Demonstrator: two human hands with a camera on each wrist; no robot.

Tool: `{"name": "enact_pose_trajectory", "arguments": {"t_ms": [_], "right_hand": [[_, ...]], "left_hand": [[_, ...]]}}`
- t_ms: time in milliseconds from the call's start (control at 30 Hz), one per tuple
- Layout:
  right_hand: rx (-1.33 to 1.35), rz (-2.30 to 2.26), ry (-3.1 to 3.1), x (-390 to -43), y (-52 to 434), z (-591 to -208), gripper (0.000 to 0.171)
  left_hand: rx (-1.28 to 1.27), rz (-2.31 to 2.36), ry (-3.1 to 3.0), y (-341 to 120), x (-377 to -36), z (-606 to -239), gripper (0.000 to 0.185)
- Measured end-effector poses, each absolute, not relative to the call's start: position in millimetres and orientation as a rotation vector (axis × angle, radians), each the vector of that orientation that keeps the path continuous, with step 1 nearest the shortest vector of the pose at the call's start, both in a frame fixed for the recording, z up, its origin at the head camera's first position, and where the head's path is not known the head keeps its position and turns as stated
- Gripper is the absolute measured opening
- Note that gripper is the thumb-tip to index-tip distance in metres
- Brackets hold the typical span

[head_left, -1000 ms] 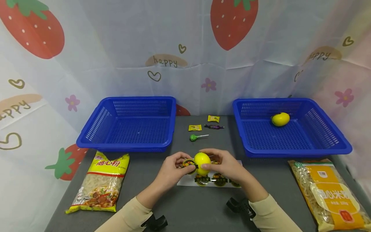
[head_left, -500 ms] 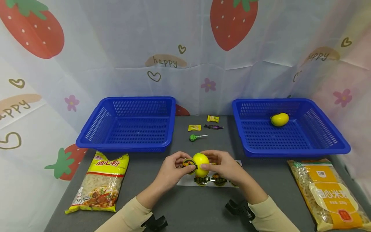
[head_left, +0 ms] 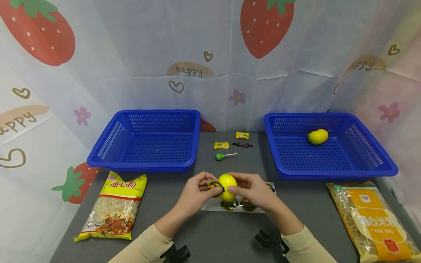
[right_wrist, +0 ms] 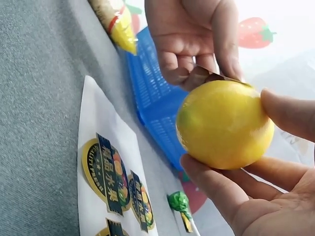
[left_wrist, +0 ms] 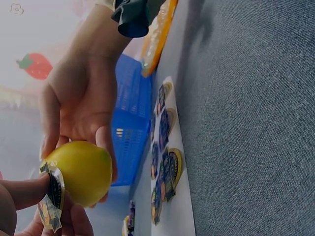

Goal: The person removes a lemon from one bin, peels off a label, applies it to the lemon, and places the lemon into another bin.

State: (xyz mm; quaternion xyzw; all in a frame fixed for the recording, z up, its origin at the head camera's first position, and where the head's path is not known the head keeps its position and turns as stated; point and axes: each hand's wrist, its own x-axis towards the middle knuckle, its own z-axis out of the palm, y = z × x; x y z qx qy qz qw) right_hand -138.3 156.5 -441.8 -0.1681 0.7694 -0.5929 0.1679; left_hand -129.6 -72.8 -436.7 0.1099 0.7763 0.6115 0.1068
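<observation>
A yellow lemon (head_left: 227, 184) is held above the sticker sheet (head_left: 210, 207) in the middle of the table. My right hand (head_left: 258, 190) grips it, with the thumb on the near side and fingers behind. Between the left thumb and fingers, my left hand (head_left: 196, 189) pinches a round black and gold sticker (left_wrist: 56, 196) at the lemon's left side. In the right wrist view the sticker's edge lies right at the lemon's surface, its printed face turned away. Several similar stickers (right_wrist: 106, 172) remain on the white sheet, partly covered by the hands in the head view.
Blue baskets stand at back left (head_left: 144, 169) and back right (head_left: 335, 171); the right one contains another lemon (head_left: 318, 136). Wrapped candies (head_left: 221, 145) and a green lollipop (head_left: 219, 156) lie between them. Pasta bags flank the hands, left (head_left: 113, 208) and right (head_left: 376, 223).
The lemon and right hand have shifted very slightly left, toward the pinched sticker. The left hand keeps its place and hold.
</observation>
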Motion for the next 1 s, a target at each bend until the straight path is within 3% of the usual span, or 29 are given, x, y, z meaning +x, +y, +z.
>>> {"name": "enact_pose_trajectory", "arguments": {"t_ms": [767,1000], "right_hand": [[-0.415,-1.737,2.210,-134.7,149.8,-444.1,0.058],[-0.401,-1.712,2.260,-135.4,152.4,-445.0,0.051]], "left_hand": [[0.283,1.766,2.344,-71.0,-128.4,-436.8,0.027],[0.232,1.789,2.302,-69.3,-125.6,-433.1,0.029]]}}
